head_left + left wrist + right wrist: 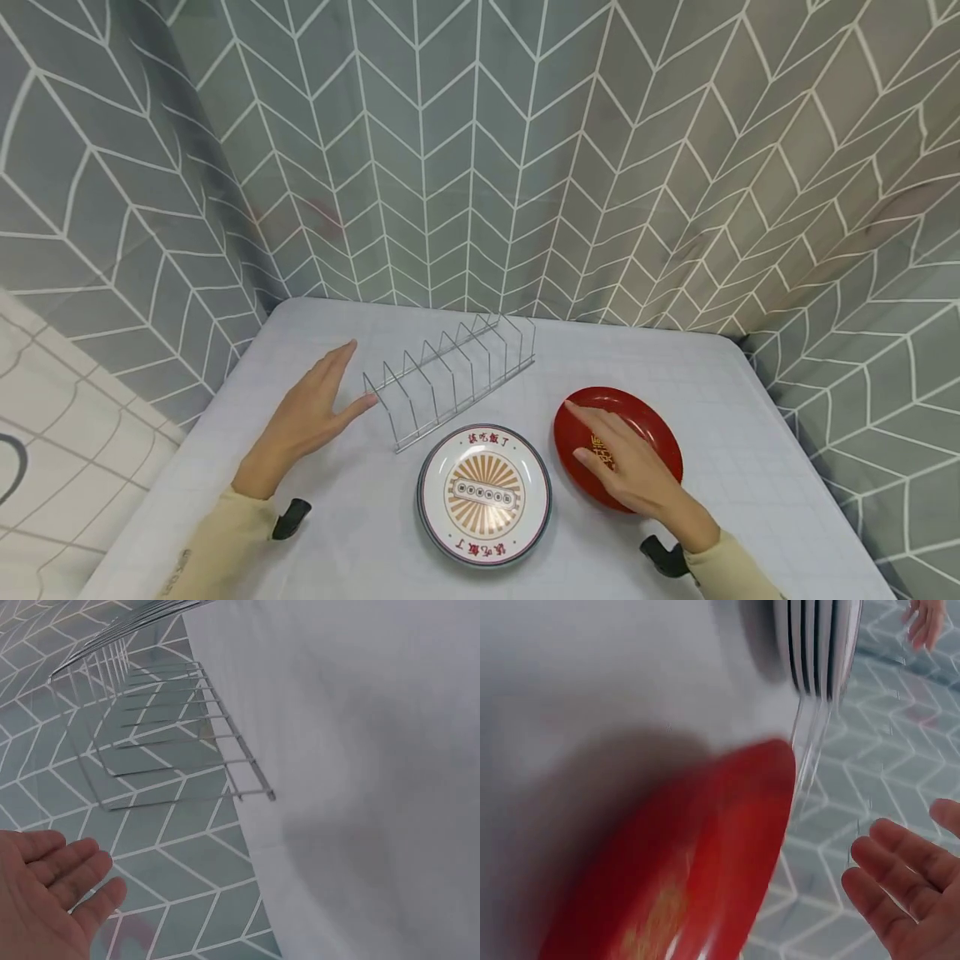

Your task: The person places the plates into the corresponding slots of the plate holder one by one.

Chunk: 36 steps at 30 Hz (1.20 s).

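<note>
My left hand [309, 412] hovers just left of a metal wire plate rack [466, 406], fingers extended and thumb apart, holding nothing. In the left wrist view, the relaxed fingers [71, 874] stand beside the rack's end. At the right, my right hand [633, 471] reaches over a red plate [654, 429] with gold lettering and hides part of it. Its fingers [900, 874] look straight and slightly spread in the right wrist view, apart from the red plate's rim. Between the hands lies a stack of several white plates [483, 467], the top one printed with a sunburst and red characters.
A white cloth covers the table [337, 533]. Grey curtains [465, 167] with a white chevron pattern hang behind it and at both sides. White tiles [67, 450] show at the lower left. Black straps [291, 518] circle both sleeved wrists.
</note>
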Tool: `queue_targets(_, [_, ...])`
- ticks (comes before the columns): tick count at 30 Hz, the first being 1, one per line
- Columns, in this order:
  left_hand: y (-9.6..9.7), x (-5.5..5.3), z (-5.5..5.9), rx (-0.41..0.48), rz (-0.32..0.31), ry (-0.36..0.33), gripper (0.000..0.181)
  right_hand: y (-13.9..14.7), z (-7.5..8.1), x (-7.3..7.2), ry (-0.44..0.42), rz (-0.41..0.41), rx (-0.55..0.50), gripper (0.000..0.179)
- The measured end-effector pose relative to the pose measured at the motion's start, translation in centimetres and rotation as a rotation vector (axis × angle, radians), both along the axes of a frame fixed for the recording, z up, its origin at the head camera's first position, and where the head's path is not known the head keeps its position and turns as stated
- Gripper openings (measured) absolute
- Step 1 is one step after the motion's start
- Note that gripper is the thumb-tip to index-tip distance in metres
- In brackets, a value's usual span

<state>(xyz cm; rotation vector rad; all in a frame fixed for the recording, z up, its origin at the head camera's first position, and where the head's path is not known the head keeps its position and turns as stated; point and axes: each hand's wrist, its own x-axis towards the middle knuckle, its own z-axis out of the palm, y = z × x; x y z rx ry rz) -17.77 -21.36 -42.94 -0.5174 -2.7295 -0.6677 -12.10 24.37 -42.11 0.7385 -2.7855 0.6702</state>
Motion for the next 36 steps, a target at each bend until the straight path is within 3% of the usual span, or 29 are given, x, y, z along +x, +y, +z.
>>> queue_targets(6, [0.5,-0.4,-0.9,0.021,-0.031,-0.084,0.098,-3.2,-0.7,-0.8,-0.139,0.024,0.003,0.067])
queue_targets(17, [0.9,-0.7,-2.0,0.052,-0.054,-0.174,0.112,-5.1,-2.0,-2.4,-0.280,0.100,0.032,0.056])
queue_targets(27, [1.4,-0.6,-2.8,0.087,-0.061,-0.212,0.112,-5.6,-2.7,-2.8,-0.306,0.153,0.075,0.041])
queue_targets(36, [1.0,-1.1,-3.1,0.113,-0.097,-0.200,0.105,-5.8,-2.6,-3.0,-0.305,0.135,0.092,0.041])
